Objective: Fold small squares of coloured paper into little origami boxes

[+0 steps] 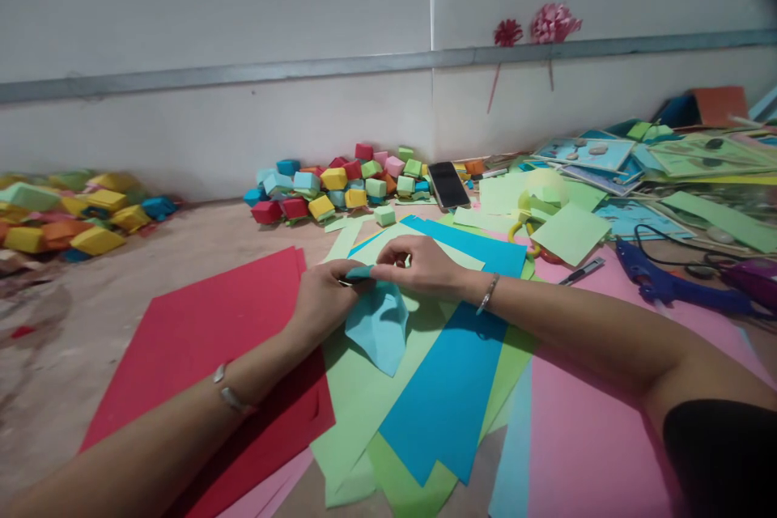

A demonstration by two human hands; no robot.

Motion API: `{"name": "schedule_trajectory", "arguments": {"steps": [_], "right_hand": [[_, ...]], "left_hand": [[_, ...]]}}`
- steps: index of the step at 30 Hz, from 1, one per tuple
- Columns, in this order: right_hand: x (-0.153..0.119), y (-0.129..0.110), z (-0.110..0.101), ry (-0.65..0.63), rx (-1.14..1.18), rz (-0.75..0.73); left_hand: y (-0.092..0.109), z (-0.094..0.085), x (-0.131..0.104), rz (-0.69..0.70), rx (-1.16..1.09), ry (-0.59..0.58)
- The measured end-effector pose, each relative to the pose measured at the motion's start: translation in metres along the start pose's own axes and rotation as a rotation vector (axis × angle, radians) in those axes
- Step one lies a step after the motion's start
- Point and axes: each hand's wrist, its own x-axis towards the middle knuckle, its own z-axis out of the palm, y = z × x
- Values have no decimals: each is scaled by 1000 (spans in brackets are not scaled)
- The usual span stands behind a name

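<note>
A folded piece of light blue paper is held between my two hands over the middle of the table. My left hand grips its upper left edge with fingers closed. From the other side, my right hand pinches the folded top edge, thumb and fingertips pressed on it. The lower part of the paper hangs as a creased point. Below it lie light green sheets and a bright blue sheet. Red sheets are under my left forearm.
Folded paper boxes in several colours are heaped by the wall, with another heap at far left. A phone lies behind my hands. Right of them are scissors, a box cutter, a blue glue gun and pink paper.
</note>
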Motion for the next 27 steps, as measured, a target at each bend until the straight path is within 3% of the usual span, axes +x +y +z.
{"name": "schedule_trajectory", "arguments": {"steps": [6,14,21,25,27], "right_hand": [[-4,-16,7,-88,-207,90],[-7,-17,5,-88,-200,68],[-7,-13,1,-111,-128,35],[-5,-4,-1,-64,-19,22],[-3,3,-2,-38,95,29]], "left_hand": [[5,2,-5,31,-7,-72],[7,3,-3,32,-77,-191],[4,3,-3,-24,-98,-189],[11,1,-3,-129,-461,-230],[13,0,0,-161,-677,-149]]}}
